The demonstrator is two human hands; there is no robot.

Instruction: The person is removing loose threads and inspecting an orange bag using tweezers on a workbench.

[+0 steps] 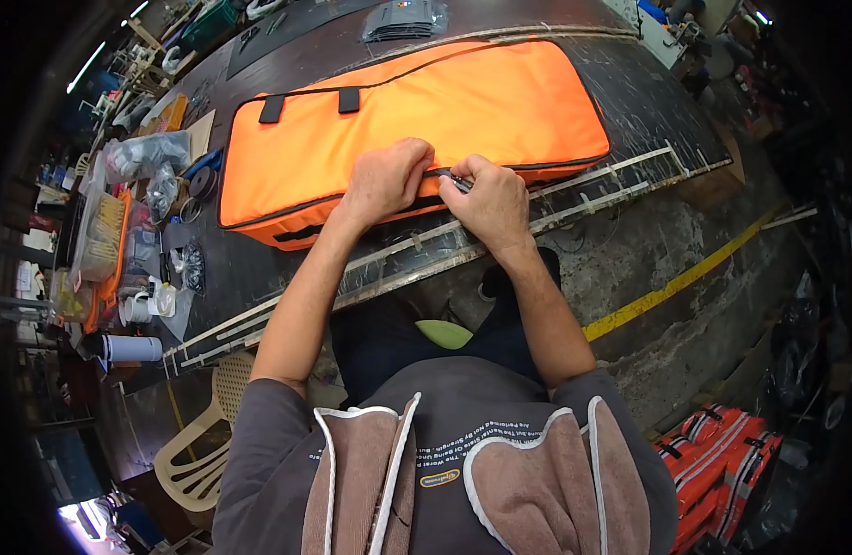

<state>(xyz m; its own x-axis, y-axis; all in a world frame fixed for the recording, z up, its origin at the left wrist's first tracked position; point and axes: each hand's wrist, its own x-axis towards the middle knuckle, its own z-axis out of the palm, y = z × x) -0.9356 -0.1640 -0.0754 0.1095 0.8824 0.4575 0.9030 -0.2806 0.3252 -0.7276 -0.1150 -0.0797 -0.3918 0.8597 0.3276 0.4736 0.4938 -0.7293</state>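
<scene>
Bag [481, 102], orange, upper middle of the frame, long axis sloping up rightward, stretches beyond both hands; right hand [493, 202] pinches a dark tool [461, 182] at the near edge; left hand [386, 178] curls there, grip hidden

The person's dark grey shirt [449, 381], at the near side, bears lines of white lettering [472, 442] and a yellow-edged, lettered oval emblem [440, 478].

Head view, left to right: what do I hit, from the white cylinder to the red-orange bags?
White cylinder → beige plastic chair → left hand → right hand, holding a small dark tool → red-orange bags at the lower right.
</scene>
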